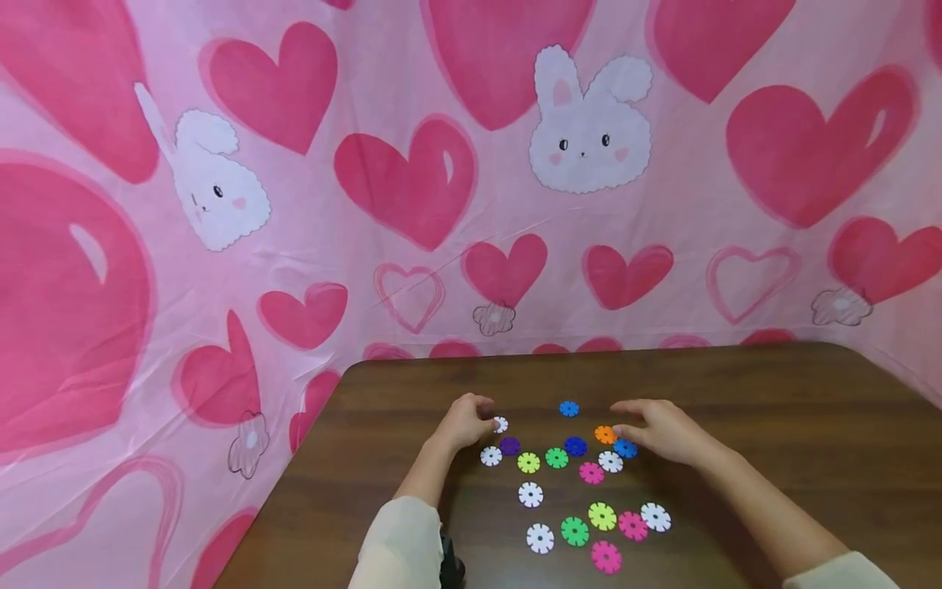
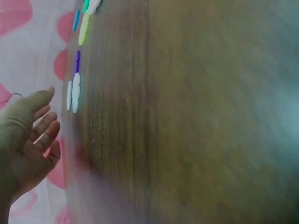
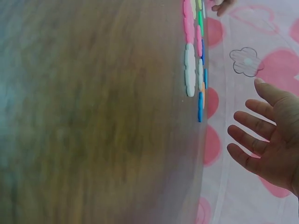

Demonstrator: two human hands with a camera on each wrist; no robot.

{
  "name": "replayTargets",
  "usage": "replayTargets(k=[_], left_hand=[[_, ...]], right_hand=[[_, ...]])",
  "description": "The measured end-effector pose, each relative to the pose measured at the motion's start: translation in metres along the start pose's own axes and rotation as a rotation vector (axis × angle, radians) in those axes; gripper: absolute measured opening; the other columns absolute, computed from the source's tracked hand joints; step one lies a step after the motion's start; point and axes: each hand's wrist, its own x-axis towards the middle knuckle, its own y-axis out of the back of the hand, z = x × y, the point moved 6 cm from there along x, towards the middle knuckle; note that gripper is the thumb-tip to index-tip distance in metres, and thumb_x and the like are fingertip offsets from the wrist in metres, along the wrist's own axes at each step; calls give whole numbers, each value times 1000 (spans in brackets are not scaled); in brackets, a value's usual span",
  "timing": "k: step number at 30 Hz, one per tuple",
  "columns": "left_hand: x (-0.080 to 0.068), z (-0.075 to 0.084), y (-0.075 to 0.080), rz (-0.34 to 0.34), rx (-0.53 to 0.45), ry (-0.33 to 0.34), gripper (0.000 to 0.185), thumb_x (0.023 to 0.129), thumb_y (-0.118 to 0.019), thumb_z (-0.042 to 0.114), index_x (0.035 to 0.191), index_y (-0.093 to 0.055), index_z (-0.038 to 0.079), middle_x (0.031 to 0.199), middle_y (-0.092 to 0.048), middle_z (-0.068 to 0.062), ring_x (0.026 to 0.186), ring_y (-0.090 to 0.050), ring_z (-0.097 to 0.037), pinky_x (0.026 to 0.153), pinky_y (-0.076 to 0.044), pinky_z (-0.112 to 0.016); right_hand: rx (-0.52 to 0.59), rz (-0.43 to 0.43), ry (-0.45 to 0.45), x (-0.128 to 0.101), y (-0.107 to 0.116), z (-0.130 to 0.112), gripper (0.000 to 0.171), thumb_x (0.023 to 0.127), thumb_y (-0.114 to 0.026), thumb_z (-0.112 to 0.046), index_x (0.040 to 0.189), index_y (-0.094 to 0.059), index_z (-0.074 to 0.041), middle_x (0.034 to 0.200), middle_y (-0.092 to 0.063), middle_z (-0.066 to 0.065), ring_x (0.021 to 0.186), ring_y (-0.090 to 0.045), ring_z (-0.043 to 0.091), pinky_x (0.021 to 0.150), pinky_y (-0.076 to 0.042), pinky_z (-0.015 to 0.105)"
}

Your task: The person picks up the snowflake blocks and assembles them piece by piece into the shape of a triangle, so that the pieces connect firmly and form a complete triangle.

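Observation:
Several flat, flower-shaped plastic discs in white, blue, green, yellow, pink, orange and purple lie scattered on the brown table. My left hand hovers at the cluster's left edge, its fingertips beside a white disc. The left wrist view shows the left hand with relaxed fingers, holding nothing, near a white disc. My right hand reaches in from the right, fingers straight above an orange disc and a blue disc. In the right wrist view the right hand is spread and empty.
A pink cloth printed with hearts and bunnies hangs behind the table and down its left side. A lone blue disc lies farthest back. More discs, such as a pink disc, lie close to me. Bare wood stretches to the right.

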Motion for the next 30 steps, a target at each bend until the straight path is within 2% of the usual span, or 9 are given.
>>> replayTargets(k=[4, 8, 13, 17, 22, 26, 30], left_hand=[[-1, -5, -7, -31, 29, 25, 38, 79, -76, 11, 112, -65, -4, 105, -60, -14, 103, -55, -29, 93, -43, -43], [-1, -6, -10, -43, 65, 54, 38, 79, -77, 15, 114, -68, 4, 104, -51, -8, 101, -52, -28, 90, -40, -46], [0, -5, -14, -38, 75, 85, 26, 80, -77, 16, 104, -73, 9, 97, -46, -2, 96, -51, -24, 87, -34, -45], [0, -4, -13, -16, 99, 69, 20, 78, -78, 16, 95, -73, 7, 95, -47, -2, 95, -52, -24, 85, -35, -45], [0, 0, -11, -5, 120, 47, 22, 76, -79, 21, 88, -69, 6, 93, -54, -3, 94, -54, -25, 83, -36, -46], [1, 11, -7, 0, 117, 8, 23, 77, -79, 24, 89, -69, 8, 85, -62, -2, 85, -57, -21, 80, -40, -42], [0, 25, -6, -8, 85, -47, 23, 77, -78, 21, 92, -69, 5, 82, -61, -1, 77, -54, -16, 72, -45, -32]], right_hand=[[8, -22, 5, 0, -7, 0, 38, 86, -69, -22, 113, -64, 4, 107, -66, 19, 101, -59, 38, 86, -47, 53], [9, -27, -8, 1, -8, 1, 36, 85, -70, -21, 112, -65, 3, 106, -66, 18, 101, -59, 37, 86, -47, 53], [9, -33, -10, 3, -8, 0, 34, 85, -70, -19, 110, -66, 3, 104, -67, 18, 95, -61, 33, 84, -48, 51], [11, -48, -17, 4, -8, 0, 32, 85, -69, -18, 109, -67, 3, 102, -67, 17, 92, -61, 31, 82, -49, 50], [28, -89, -50, 5, -11, 4, 30, 83, -71, -14, 106, -67, 4, 97, -68, 13, 85, -62, 25, 78, -52, 44], [30, -130, -82, 7, -14, 8, 29, 80, -74, -12, 103, -68, 4, 94, -68, 12, 83, -62, 25, 76, -53, 42], [5, -165, -106, 8, -19, 12, 29, 78, -76, -13, 101, -69, 4, 88, -67, 7, 76, -57, 20, 72, -52, 39]])
